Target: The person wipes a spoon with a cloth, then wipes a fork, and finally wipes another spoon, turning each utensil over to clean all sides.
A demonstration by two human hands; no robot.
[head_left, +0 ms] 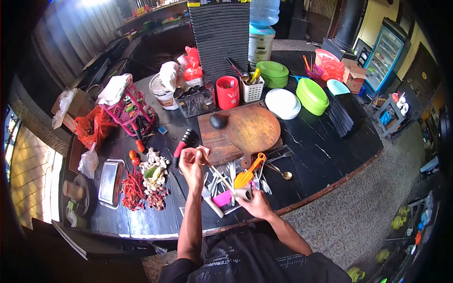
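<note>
Both hands are over the near edge of a black table, around a long thin pale stick-like utensil (220, 177) that runs slantwise between them. My left hand (192, 166) is raised, its fingers pinched at the upper end. My right hand (256, 203) is closed round a pale rounded piece at the lower end; its exact shape is partly hidden by the fingers. Below and beside them lie many forks and spoons (265, 185), an orange slotted spatula (244, 178) and a pink-bladed utensil (222, 198). A knife (177, 186) lies left of my left hand.
Round wooden board (255, 129) on a rectangular one, with a dark stone (218, 121). Chillies (132, 190), garlic (155, 162) and shallots (157, 199) lie left, near a metal tray (111, 183). Behind stand a red container (228, 93), white plates (282, 104) and green plates (312, 95).
</note>
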